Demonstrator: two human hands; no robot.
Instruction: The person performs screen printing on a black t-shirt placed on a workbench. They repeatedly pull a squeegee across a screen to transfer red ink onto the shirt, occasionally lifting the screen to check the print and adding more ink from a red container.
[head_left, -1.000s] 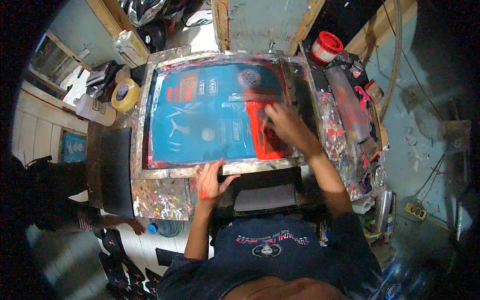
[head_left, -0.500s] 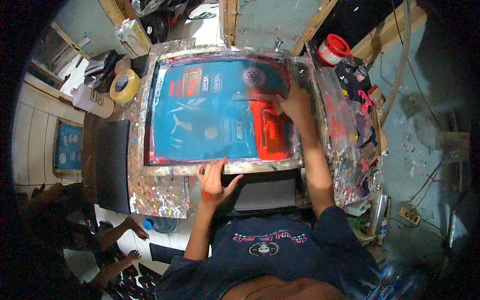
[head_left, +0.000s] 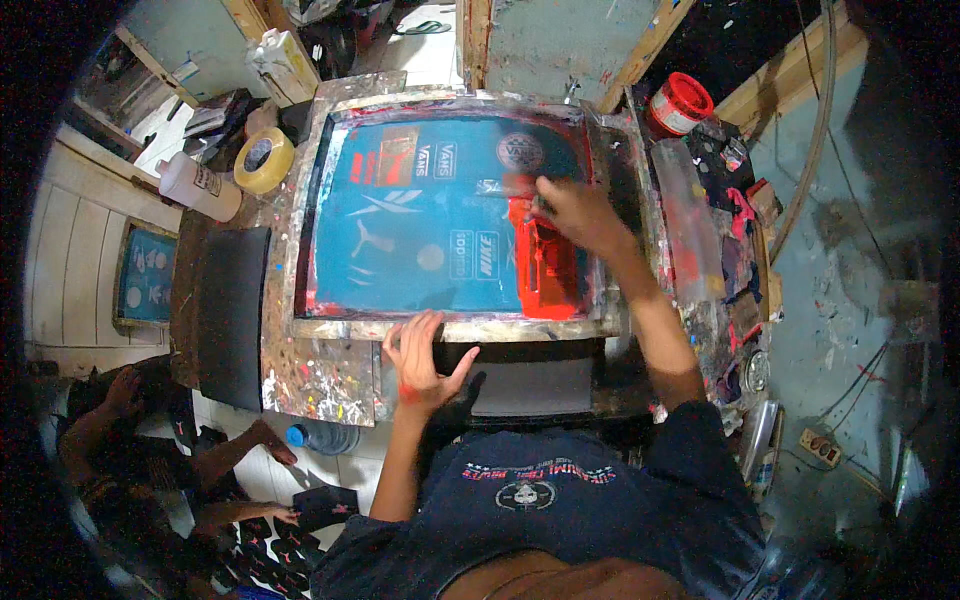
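Ink-spreading now, it seems: the left hand [head_left: 421, 371] rests thumb-wide on the screen frame [head_left: 345, 329], the right hand [head_left: 580, 217] curls, contents unclear, by red ink [head_left: 548, 278] right on the blue mesh [head_left: 385, 272], wanting an even pull.

My left forearm [head_left: 398, 462] comes up nearly straight from below, leaning slightly right, and my left hand [head_left: 420, 370] stretches forward, back upward. Its fingers [head_left: 419, 335] lie near one another, a little bent, with the thumb [head_left: 463, 367] spread away to the right. A red smear [head_left: 407, 393] marks the skin by my left wrist [head_left: 414, 404]. My right forearm [head_left: 660, 335] slants forward and leftward, reaching farther out. My right hand [head_left: 583, 216] points left, fingers curled, slightly blurred.
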